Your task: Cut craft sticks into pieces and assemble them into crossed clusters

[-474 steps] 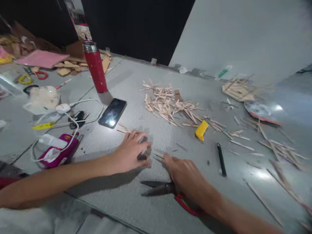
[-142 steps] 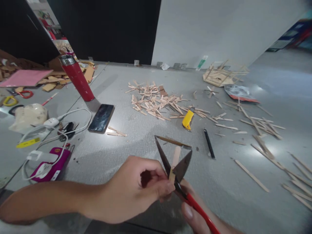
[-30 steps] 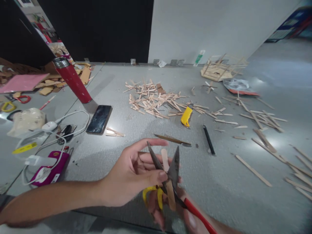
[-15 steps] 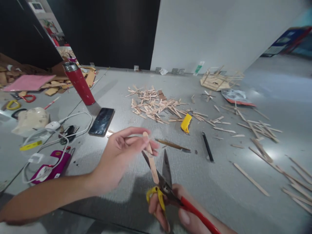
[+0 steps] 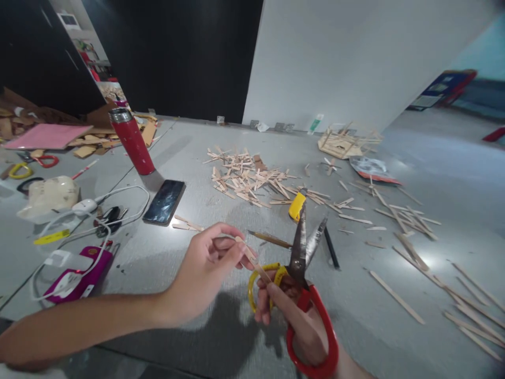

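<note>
Pinched between thumb and fingers of my left hand [image 5: 213, 263] is the upper end of a flat wooden craft stick [image 5: 260, 271]. Its lower end slants down to my right thumb, which appears to press on it. My right hand [image 5: 303, 321] grips scissors [image 5: 299, 263] with one red and one yellow handle. Their blades stand apart and point up and away, to the right of the stick. Behind the blades lie a yellow box cutter [image 5: 296, 206] and a black pen-like stick [image 5: 330, 248]. A thin brownish craft knife [image 5: 269, 239] lies beyond my left fingertips.
A heap of cut wooden sticks [image 5: 252, 176] covers the table's middle. Longer sticks [image 5: 396, 296] lie scattered on the right, below a wooden stick model [image 5: 341, 145]. To the left are a phone [image 5: 164, 202], red bottle [image 5: 132, 142], cables and a purple power bank [image 5: 84, 273].
The scissors have swung upward and right, off the stick. My right thumb has come to the stick's lower end. My left hand has shifted slightly right and down, still pinching the stick.
</note>
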Available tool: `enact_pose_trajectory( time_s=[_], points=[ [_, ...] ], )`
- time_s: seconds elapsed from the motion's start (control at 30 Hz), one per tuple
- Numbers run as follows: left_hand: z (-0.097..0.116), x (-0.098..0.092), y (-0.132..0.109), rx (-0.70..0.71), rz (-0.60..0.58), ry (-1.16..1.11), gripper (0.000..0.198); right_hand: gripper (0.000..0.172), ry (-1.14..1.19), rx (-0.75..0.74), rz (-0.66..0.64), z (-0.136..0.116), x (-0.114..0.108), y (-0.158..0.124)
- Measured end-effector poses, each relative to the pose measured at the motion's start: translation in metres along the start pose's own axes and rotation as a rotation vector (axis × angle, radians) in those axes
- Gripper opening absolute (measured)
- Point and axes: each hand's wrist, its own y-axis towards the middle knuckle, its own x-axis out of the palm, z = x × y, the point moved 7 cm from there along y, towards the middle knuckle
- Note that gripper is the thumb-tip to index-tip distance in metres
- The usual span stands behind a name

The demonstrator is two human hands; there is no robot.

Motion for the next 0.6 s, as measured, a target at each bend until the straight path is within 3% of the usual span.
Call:
enact_pose_trajectory(
  time_s=[0.23, 0.37, 0.6],
  points=[
    [-0.022, 0.007, -0.003, -0.090, -0.121, -0.055, 0.035, 0.050, -0.004, 0.036, 0.119, 0.000, -0.007, -0.002],
    [-0.026, 0.013, -0.007, -0.062, -0.204, -0.003, 0.027, 0.047, -0.019, 0.026, 0.128, 0.003, -0.009, -0.006],
    [-0.010, 0.014, -0.004, 0.005, -0.158, 0.066, 0.031, 0.052, 0.118, 0.095, -0.025, 0.007, -0.008, -0.006]
  ],
)
